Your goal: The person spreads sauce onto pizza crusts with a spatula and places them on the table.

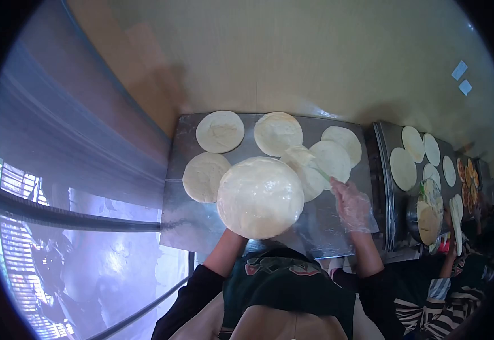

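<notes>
My left hand (238,237) supports a round dough base (261,198) from below; its fingers are hidden under it. The upper face of this base is pale, smooth and glossy, as if coated. My right hand (352,205), in a clear plastic glove, is closed around the green handle of a brush (300,154). The brush's wide pale head points left, over a dough round lying on the metal table (187,221), just beyond the held base. More matte rounds lie about it, such as one at the left (206,177) and one at the back (278,134).
A second metal table (394,226) to the right carries several pale rounds and a steel bowl (411,212). Past it are topped, reddish rounds (469,178). A co-worker (465,266) stands at the lower right. A tan wall (292,56) rises behind; plastic sheeting (105,170) hangs at left.
</notes>
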Motion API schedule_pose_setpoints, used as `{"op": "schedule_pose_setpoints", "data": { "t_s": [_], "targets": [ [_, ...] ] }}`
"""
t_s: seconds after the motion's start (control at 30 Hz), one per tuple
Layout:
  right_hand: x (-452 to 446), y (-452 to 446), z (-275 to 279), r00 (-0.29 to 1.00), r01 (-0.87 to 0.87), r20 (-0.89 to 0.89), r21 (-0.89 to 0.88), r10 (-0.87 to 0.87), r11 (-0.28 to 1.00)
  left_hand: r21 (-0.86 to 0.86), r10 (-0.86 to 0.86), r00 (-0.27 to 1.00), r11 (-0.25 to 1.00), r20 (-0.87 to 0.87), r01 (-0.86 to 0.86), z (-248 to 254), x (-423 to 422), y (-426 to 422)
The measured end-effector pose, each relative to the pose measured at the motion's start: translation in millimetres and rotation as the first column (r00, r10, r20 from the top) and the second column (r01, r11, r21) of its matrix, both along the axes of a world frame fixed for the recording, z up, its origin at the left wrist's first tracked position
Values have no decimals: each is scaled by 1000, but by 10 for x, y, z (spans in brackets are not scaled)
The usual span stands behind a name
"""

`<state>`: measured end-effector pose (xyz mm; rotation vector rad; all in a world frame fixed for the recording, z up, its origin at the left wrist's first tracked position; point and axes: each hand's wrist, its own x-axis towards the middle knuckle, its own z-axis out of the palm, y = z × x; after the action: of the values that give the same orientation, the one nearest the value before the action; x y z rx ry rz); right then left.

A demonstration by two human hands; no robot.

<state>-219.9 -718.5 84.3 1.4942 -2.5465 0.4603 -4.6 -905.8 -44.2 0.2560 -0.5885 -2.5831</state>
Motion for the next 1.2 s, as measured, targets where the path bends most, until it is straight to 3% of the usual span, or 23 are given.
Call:
{"op": "schedule_pose_setpoints", "data": {
  "t_s": [0.03,0.1,0.13,0.2,0.23,0.27,0.33,0.43,0.53,0.63,0.77,0.87,0.93,1.03,1.2],
  "targets": [
    [3,42,-19,1000,5,3,-3,-5,1000,3,-11,1000,1000,-6,11,-21,7,14],
    [90,199,-32,984,4,172,-276,45,961,17,-27,1000,999,-14,27,-56,-61,-7],
    [161,286,-108,983,13,178,-276,37,961,24,-40,999,999,-17,40,-62,-132,-24],
    [351,452,-267,965,-127,175,-330,193,935,33,-75,997,997,-27,75,-69,-132,-91],
    [472,500,-258,978,-124,138,-199,154,972,37,-93,995,995,-34,94,-88,-126,-43],
    [458,521,-330,980,-113,141,-201,143,973,42,-109,993,993,-39,111,-111,-181,-63],
    [393,506,-480,951,109,307,-194,-46,975,49,-132,990,990,-53,135,-158,-192,-53],
    [288,533,-465,903,220,416,-241,-105,945,56,-160,985,985,-70,164,-157,-199,-16],
    [397,596,-419,919,108,392,-352,42,930,74,-184,979,979,-88,191,-182,-284,-80],
    [298,591,-463,963,95,268,-241,-28,966,93,-221,970,968,-106,231,-214,-319,-21],
    [56,631,-533,945,201,304,-250,-120,947,108,-246,959,959,-137,262,-216,-578,11],
    [245,808,-416,910,203,413,-395,-24,896,125,-257,952,952,-164,278,-220,-777,-31],
    [391,996,-576,969,-15,221,-387,109,922,133,-276,944,944,-180,302,-237,-944,-51],
    [473,1113,-674,996,-29,77,-245,49,969,140,-314,926,928,-209,346,-278,-851,83],
    [203,1065,-759,961,182,260,-346,-93,921,155,-367,896,898,-251,411,-358,-807,215]
  ]
}}
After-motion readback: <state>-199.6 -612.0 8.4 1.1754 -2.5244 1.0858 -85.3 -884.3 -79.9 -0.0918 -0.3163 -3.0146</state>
